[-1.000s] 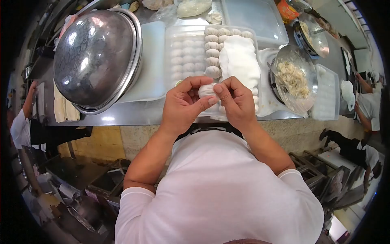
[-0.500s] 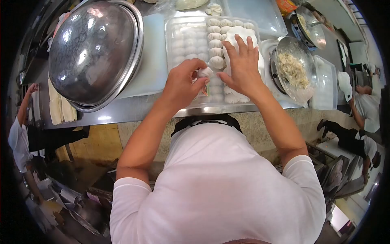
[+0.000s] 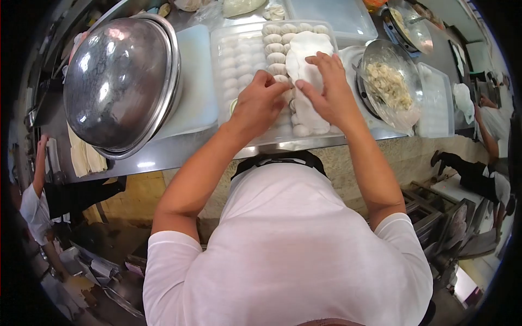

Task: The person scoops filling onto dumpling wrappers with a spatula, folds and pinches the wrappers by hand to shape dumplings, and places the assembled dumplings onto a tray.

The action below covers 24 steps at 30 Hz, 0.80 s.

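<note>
My left hand (image 3: 259, 103) is over the middle of a clear plastic tray (image 3: 218, 37), its fingers closed round a white dumpling, most of it hidden. Just right of it, my right hand (image 3: 328, 93) rests with fingers apart on a stack of flat white dough wrappers (image 3: 302, 49). A column of pleated dumplings (image 3: 274, 48) runs up the tray beside the wrappers. More pale dumplings (image 3: 239, 58) fill its left part. Right of the tray, a bowl (image 3: 416, 103) lined with clear plastic holds a pale chopped filling (image 3: 389, 81).
At the left, a big metal dome lid (image 3: 117, 81) stands beside a whitish board (image 3: 190, 81). A lidded plastic box (image 3: 434, 108) sits right of the bowl. Co-workers stand at the far left (image 3: 37, 204) and far right (image 3: 492, 130).
My hands first held a dumpling together, then parted. My left hand has moved down onto the tray with the dumpling, and my right hand has settled on the wrappers.
</note>
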Available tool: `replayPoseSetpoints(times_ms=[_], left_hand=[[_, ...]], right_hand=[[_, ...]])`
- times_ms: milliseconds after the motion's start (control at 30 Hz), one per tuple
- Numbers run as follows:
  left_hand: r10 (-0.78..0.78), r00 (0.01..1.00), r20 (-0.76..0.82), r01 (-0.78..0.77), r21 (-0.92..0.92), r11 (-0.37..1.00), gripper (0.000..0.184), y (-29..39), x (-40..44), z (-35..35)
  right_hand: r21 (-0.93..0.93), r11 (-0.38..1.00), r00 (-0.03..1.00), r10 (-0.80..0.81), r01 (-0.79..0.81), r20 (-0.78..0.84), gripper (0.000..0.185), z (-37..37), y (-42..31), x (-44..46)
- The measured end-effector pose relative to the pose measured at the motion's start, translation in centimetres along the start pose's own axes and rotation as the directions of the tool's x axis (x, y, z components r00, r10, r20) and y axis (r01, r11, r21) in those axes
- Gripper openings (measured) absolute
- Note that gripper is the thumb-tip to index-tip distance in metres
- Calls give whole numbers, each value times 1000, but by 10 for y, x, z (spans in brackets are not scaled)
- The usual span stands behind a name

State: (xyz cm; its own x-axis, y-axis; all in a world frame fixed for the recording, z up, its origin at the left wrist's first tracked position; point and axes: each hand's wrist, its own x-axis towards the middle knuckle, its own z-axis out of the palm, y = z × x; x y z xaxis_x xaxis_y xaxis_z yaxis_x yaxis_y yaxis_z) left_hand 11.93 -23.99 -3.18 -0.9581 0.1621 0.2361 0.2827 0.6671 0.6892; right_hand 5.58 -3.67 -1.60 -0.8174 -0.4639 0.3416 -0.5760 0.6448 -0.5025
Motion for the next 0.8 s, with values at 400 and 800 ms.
replayPoseSetpoints(times_ms=[400, 800], left_hand=[[-58, 998, -27, 62, 187, 980, 42, 8, 5, 17], [-301, 946, -123, 285, -132, 949, 33, 18, -8, -10]], right_hand=[[98, 995, 991, -5, -8, 135, 23, -48, 40, 12], [84, 947, 894, -321, 311, 311, 24, -23, 41, 46]])
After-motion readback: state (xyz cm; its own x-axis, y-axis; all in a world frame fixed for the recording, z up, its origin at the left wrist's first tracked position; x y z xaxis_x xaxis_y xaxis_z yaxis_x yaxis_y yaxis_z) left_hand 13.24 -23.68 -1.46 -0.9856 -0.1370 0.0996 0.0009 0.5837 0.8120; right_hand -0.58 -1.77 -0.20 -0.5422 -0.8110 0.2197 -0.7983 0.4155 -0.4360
